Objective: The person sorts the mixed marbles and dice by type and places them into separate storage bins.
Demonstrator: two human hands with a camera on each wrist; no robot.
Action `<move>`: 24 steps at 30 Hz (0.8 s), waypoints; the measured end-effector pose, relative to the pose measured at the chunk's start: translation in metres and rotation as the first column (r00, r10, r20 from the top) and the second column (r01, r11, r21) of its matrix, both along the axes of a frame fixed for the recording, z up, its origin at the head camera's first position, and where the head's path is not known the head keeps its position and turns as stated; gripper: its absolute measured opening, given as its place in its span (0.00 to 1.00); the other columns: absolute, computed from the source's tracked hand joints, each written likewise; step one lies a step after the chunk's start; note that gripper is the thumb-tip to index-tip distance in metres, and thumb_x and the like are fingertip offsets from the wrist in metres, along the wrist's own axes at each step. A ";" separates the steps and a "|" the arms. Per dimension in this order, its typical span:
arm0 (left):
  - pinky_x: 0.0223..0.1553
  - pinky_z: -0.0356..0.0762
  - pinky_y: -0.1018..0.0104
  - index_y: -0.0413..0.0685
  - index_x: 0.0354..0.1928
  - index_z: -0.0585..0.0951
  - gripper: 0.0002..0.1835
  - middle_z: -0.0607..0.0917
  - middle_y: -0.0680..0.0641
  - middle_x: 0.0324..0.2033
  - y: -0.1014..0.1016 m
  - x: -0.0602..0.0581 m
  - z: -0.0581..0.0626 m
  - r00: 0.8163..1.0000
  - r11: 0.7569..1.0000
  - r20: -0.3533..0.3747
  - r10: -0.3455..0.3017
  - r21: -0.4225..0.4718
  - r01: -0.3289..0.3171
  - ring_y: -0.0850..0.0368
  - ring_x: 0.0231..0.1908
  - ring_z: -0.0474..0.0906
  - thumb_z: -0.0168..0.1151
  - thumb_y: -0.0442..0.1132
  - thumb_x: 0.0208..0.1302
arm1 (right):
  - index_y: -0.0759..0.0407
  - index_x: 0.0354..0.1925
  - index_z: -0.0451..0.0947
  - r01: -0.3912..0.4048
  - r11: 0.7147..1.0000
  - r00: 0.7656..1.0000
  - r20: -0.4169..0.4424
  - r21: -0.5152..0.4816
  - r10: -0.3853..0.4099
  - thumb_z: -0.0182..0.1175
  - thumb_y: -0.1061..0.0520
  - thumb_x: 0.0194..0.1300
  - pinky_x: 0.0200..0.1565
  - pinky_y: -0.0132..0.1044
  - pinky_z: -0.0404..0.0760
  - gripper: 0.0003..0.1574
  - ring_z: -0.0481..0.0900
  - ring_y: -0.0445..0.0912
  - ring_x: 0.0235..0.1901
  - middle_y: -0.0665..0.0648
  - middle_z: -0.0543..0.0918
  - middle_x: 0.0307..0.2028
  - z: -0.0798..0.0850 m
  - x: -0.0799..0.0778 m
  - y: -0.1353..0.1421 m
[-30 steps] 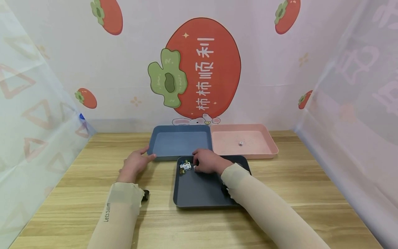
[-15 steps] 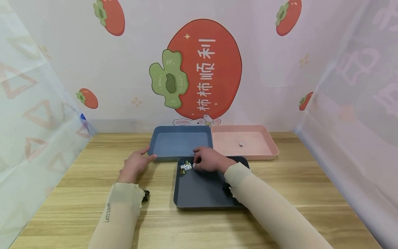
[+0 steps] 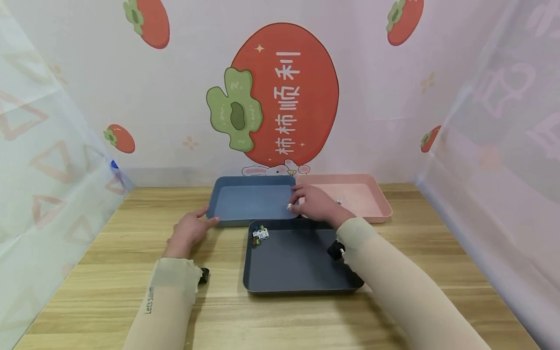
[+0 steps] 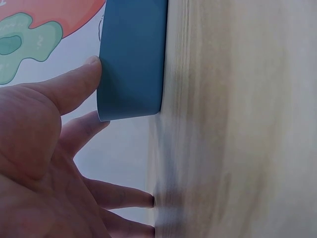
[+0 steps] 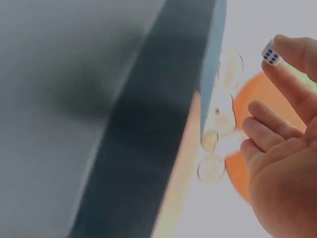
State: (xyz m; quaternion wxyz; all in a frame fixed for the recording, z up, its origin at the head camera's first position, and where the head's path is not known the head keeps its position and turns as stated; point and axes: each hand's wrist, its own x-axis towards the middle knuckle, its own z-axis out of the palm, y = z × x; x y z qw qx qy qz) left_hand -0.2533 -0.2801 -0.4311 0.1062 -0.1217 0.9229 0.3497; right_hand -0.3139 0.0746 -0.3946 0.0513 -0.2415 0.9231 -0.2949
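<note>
A white die with blue pips (image 5: 271,54) is pinched between the thumb and forefinger of my right hand (image 3: 316,201). In the head view, this hand is over the border between the blue tray (image 3: 253,199) and the pink tray (image 3: 372,217). The left hand (image 3: 190,229) touches the near left corner of the blue tray with thumb and forefinger, its fingers spread and straight; two other fingertips reach the table in the left wrist view. Several small pieces, including white dice (image 3: 262,234), lie bunched in the dark grey tray (image 3: 297,265).
Another die (image 3: 339,201) lies in the pink tray, beyond the right hand. The three trays stand on a wooden table (image 3: 109,291). A printed white cloth (image 3: 183,87) hangs behind, with cloth at both sides.
My right hand has lifted a die from beside the cluster in the dark grey tray and moved it up and right, towards the blue tray's right end. The left hand stays in place.
</note>
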 end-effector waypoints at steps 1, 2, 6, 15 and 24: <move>0.51 0.29 0.12 0.62 0.79 0.56 0.43 0.53 0.34 0.75 0.000 0.000 0.000 1.000 1.000 0.000 0.001 -0.001 -0.001 0.14 0.66 0.29 0.56 0.66 0.67 | 0.52 0.41 0.88 0.026 0.999 1.000 -0.003 -0.021 -0.026 0.66 0.51 0.65 0.61 0.49 0.73 0.09 0.65 0.53 0.67 0.57 0.72 0.67 0.002 -0.003 0.006; 0.51 0.29 0.12 0.62 0.79 0.56 0.43 0.53 0.34 0.75 0.000 0.000 0.000 1.000 1.000 0.000 0.000 -0.002 0.000 0.14 0.66 0.29 0.56 0.67 0.67 | 0.53 0.41 0.87 0.053 0.997 0.999 -0.003 -0.047 -0.053 0.66 0.51 0.65 0.60 0.50 0.74 0.10 0.65 0.54 0.67 0.57 0.72 0.67 0.004 -0.006 0.012; 0.51 0.30 0.12 0.62 0.79 0.56 0.44 0.53 0.34 0.75 0.000 0.001 0.001 1.000 1.000 0.004 -0.002 -0.005 0.002 0.14 0.66 0.29 0.56 0.67 0.67 | 0.55 0.44 0.86 0.171 0.981 0.985 0.023 -0.087 -0.170 0.63 0.50 0.67 0.59 0.54 0.74 0.12 0.61 0.57 0.70 0.57 0.68 0.70 0.011 -0.016 0.041; 0.50 0.30 0.12 0.61 0.79 0.56 0.43 0.53 0.34 0.75 -0.001 0.001 0.001 1.000 1.000 0.000 -0.002 -0.009 0.002 0.14 0.66 0.30 0.56 0.66 0.68 | 0.54 0.43 0.86 0.298 0.949 0.953 -0.082 0.100 -0.291 0.61 0.51 0.66 0.49 0.55 0.77 0.12 0.78 0.56 0.50 0.58 0.83 0.52 0.008 -0.030 0.107; 0.51 0.29 0.12 0.61 0.79 0.57 0.42 0.54 0.35 0.75 0.001 0.000 0.001 1.000 1.000 -0.009 0.005 -0.004 -0.005 0.15 0.67 0.33 0.57 0.64 0.69 | 0.62 0.34 0.88 0.306 0.937 0.952 -0.024 0.167 -0.306 0.64 0.61 0.63 0.42 0.48 0.78 0.07 0.76 0.55 0.40 0.55 0.86 0.34 -0.009 -0.036 0.124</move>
